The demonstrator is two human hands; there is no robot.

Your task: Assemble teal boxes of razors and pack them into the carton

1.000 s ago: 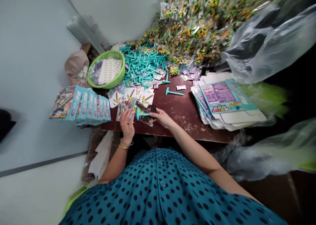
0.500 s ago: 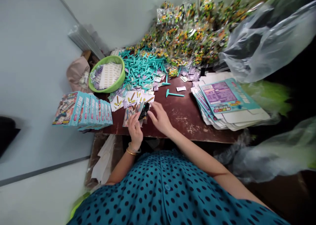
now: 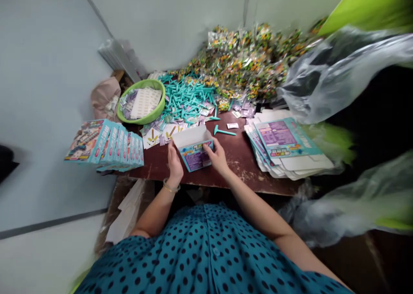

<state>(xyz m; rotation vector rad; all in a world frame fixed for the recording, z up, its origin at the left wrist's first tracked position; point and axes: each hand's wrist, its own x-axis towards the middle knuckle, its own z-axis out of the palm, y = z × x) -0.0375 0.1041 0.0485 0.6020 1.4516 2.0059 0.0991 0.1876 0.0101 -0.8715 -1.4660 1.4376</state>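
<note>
A teal and purple printed cardboard box [image 3: 195, 157] is between my hands above the table's front edge, its white flap [image 3: 191, 137] raised. My right hand [image 3: 218, 156] grips the box's right end, thumb across the printed face. At the left end, my left hand [image 3: 175, 164] holds the box edge with fairly straight fingers; a bracelet is on that wrist. What is inside the box cannot be seen. Cards with pickaxe pictures [image 3: 151, 138] lie just beyond my left hand. A single teal hammer-shaped plastic piece [image 3: 225, 131] lies to the right of the box.
Several filled boxes [image 3: 105, 143] stand in a row at left. Flat boxes [image 3: 287, 139] are stacked at right. Behind are a green basin [image 3: 158, 112], a heap of teal pieces [image 3: 185, 97] and bags of colourful small pieces [image 3: 248, 66]. Clear plastic [image 3: 316, 83] hangs at right.
The small black piece and printed packet that were at my hands are no longer visible. Both hands now hold an opened box. The camera view has tilted up slightly.
</note>
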